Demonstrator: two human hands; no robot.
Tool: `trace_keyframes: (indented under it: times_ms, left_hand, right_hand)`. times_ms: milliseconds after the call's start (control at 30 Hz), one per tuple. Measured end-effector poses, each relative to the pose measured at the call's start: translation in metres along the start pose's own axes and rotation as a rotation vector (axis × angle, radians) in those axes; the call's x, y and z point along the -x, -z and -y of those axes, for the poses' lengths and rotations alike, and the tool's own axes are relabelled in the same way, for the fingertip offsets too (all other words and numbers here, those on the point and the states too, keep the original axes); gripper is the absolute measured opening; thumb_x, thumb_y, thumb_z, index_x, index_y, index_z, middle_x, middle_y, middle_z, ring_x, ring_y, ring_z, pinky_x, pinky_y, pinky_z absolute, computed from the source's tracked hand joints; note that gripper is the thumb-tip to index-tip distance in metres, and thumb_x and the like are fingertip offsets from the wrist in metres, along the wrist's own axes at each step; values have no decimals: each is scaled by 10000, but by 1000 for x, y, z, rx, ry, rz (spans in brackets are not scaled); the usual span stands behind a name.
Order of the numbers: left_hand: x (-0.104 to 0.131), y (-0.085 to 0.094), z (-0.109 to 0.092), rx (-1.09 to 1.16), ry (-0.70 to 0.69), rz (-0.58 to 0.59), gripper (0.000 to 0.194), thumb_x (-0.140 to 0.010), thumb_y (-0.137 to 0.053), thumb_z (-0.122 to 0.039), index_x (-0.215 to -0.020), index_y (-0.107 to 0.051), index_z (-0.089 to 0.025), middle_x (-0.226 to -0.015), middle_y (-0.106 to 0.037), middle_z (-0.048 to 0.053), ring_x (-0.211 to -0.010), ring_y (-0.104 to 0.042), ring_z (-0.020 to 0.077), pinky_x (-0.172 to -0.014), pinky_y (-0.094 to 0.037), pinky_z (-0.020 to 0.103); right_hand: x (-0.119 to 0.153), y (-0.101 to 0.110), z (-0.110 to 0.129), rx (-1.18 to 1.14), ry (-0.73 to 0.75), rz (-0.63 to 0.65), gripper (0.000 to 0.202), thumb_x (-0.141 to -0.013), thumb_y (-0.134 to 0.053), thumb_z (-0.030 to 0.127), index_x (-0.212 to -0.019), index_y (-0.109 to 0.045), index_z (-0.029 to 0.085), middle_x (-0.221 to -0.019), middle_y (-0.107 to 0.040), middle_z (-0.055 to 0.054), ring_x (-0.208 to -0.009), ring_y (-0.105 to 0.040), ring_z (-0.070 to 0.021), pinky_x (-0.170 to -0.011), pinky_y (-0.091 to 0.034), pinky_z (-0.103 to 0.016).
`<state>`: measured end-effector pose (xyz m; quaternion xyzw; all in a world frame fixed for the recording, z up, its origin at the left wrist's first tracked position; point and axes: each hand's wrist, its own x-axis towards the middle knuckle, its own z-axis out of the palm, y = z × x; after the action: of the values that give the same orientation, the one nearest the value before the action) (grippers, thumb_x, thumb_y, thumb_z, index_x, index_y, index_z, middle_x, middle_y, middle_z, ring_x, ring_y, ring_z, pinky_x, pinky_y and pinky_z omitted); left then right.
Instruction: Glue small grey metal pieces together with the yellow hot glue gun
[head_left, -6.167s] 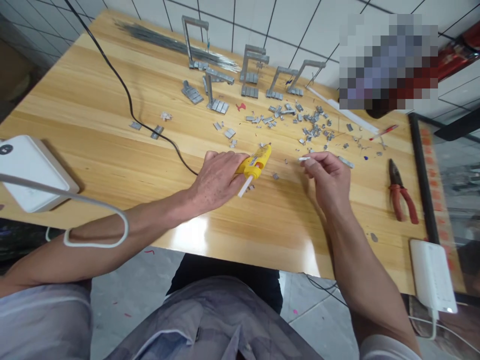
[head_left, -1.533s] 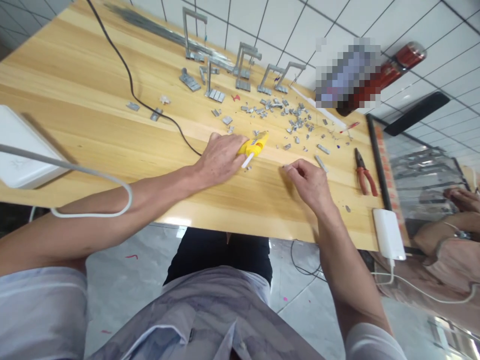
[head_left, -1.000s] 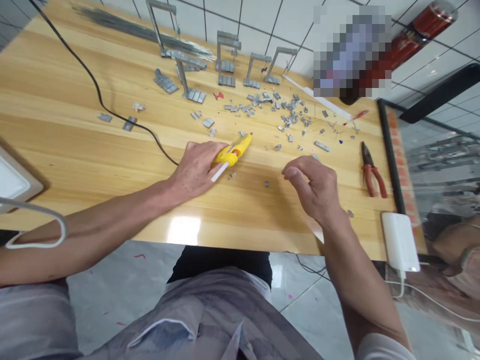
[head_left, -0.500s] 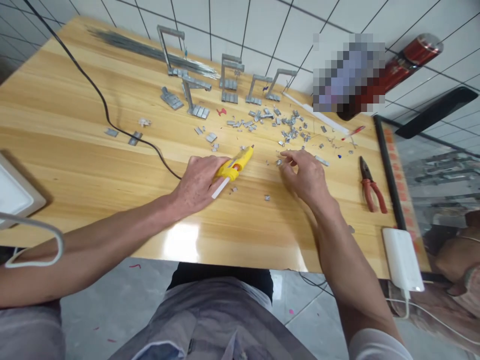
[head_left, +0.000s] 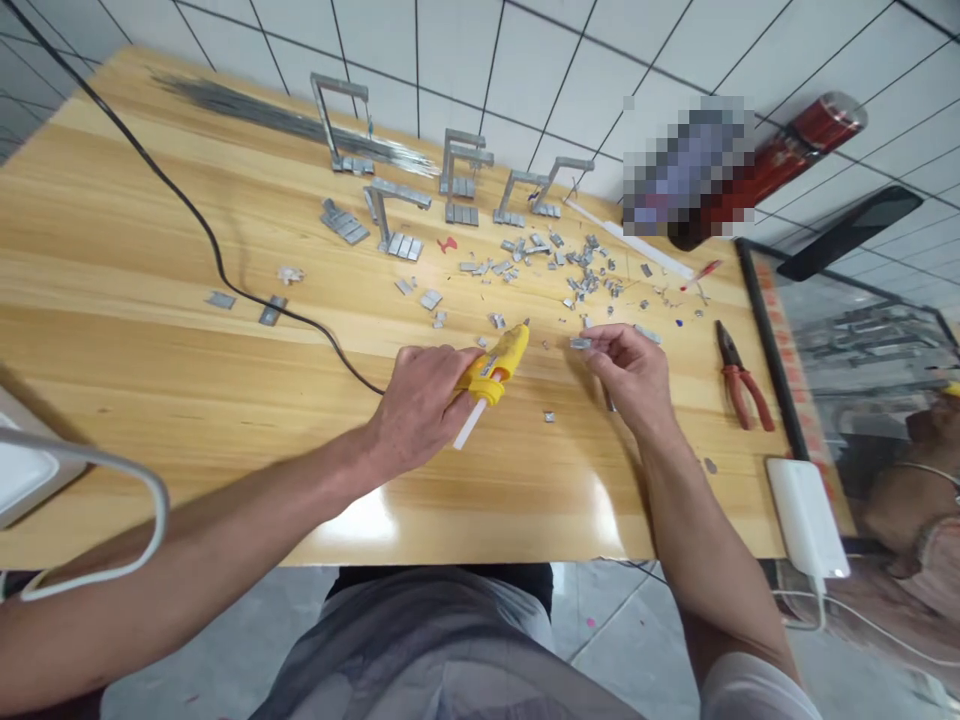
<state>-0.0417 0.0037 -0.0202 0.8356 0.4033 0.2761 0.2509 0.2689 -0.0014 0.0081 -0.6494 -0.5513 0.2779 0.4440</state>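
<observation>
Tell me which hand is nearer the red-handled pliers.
Right. The right hand is left of the pliers; the left hand is farther left, gripping the glue gun.

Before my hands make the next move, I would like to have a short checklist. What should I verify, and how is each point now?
1. Left hand grips the yellow glue gun: ok.
2. White stick sits in the gun's rear: ok.
3. Right hand holds a grey piece at its fingertips: ok.
4. Nozzle is apart from that piece: ok.
5. Nozzle is hot: cannot tell.
6. No loose bit between the hands: not ok, one lies there.
</observation>
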Motion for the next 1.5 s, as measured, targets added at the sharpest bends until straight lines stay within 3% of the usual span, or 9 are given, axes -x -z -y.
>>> trace_keyframes:
  times_ms: [200, 467, 667, 933, 1267, 1500]
  left_hand:
    - [1, 2, 3, -15, -47, -19, 425, -1116, -524, -450, -1422, -684, -203, -1179, -845, 127, -1090, -777, 327, -991, -503, 495]
    - [-3, -9, 14, -41, -64, -138, 396, -1101, -535, -481, -1345, -711, -223, -1188, -852, 115, -1081, -788, 305, -995, -561, 472]
    - [-5, -4, 10, -125, -23, -169, 355, -1088, -560, -492, -1274, -699, -224, -1090, -848, 97, -988, -776, 285, -954, -595, 442]
    - [-1, -1, 6, -137, -85, -133, 370, -1117, -571, -491, -1320, -705, -213, -1178, -850, 114, -1051, -791, 276, -988, -624, 437]
    - [0, -2, 2, -77, -112, -101, 383, -1114, -597, -485, -1344, -709, -201, -1199, -854, 124, -1101, -801, 288, -1020, -622, 459]
    - [0, -2, 0, -77, -102, -86, 434, -1140, -534, -527, -1337, -728, -192, -1193, -855, 124, -1077, -804, 279, -993, -630, 446]
  right_hand:
    - [6, -12, 13, -264, -92, 53, 256, -661, -841, 306, -905, -787, 254, -758, -713, 33, -685, -609, -147, -694, -527, -308]
    - [8, -17, 18, -331, -75, 120, 296, -673, -887, 337, -928, -765, 250, -760, -721, 32, -678, -632, -142, -657, -514, -297]
    - [2, -12, 35, -369, -78, 191, 335, -644, -927, 345, -921, -771, 240, -823, -775, -3, -724, -659, -153, -625, -485, -285]
    - [-1, -31, 27, -778, -332, 193, 424, -541, -994, 307, -888, -762, 233, -767, -690, 34, -679, -570, -107, -573, -451, -231]
    - [10, -34, 19, -715, -284, 243, 353, -672, -956, 381, -931, -755, 251, -867, -702, 11, -691, -566, -116, -589, -493, -249]
    - [11, -35, 14, -705, -245, 186, 392, -660, -974, 397, -974, -772, 274, -786, -642, 48, -676, -556, -114, -598, -489, -259]
